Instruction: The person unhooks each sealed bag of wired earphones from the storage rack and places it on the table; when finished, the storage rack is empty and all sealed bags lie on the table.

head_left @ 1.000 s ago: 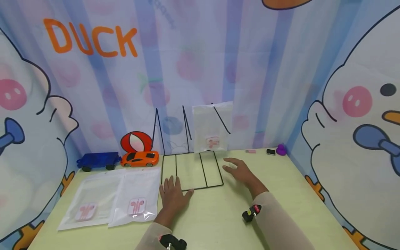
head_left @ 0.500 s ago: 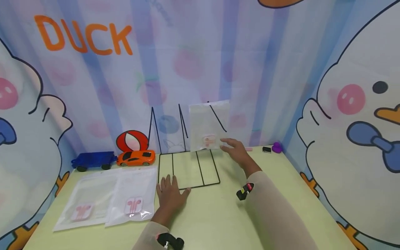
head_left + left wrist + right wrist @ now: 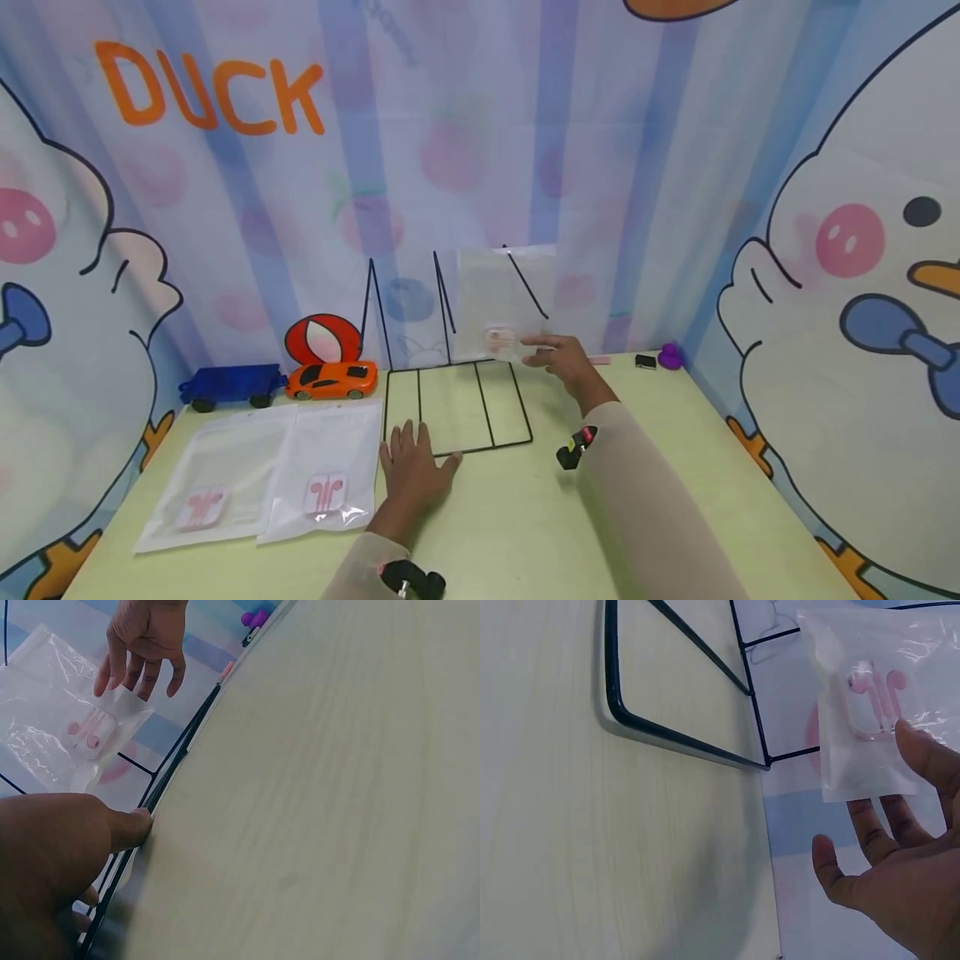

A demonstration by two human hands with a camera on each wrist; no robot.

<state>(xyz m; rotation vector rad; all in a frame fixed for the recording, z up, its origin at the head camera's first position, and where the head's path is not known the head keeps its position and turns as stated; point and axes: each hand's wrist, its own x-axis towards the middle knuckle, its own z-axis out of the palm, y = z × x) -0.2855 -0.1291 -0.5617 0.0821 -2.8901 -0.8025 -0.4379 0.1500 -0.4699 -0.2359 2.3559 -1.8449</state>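
A black wire display rack [image 3: 491,408] stands on the table, its base flat and its hooks rising at the back. From the right hook hangs a clear and white plastic bag [image 3: 487,287] with pink earphones in a case [image 3: 874,697]. My right hand [image 3: 562,362] is at this bag's lower right edge, thumb in front and some fingertips hidden behind it, holding it. My left hand [image 3: 412,475] rests with spread fingers on the front left of the rack's base, the thumb on the front bar. Two similar earphone bags [image 3: 322,467] lie to its left, overlapping.
A blue toy trailer [image 3: 232,386] and an orange toy car [image 3: 332,380] stand at the back left. Along the back right edge lie a pink item [image 3: 600,360], a small black item [image 3: 646,362] and a purple object [image 3: 670,357]. A printed duck curtain surrounds the table.
My right hand has moved left and up from beside the rack to the hanging bag, whose lower part has shifted slightly left. The left hand has stayed on the rack's base.
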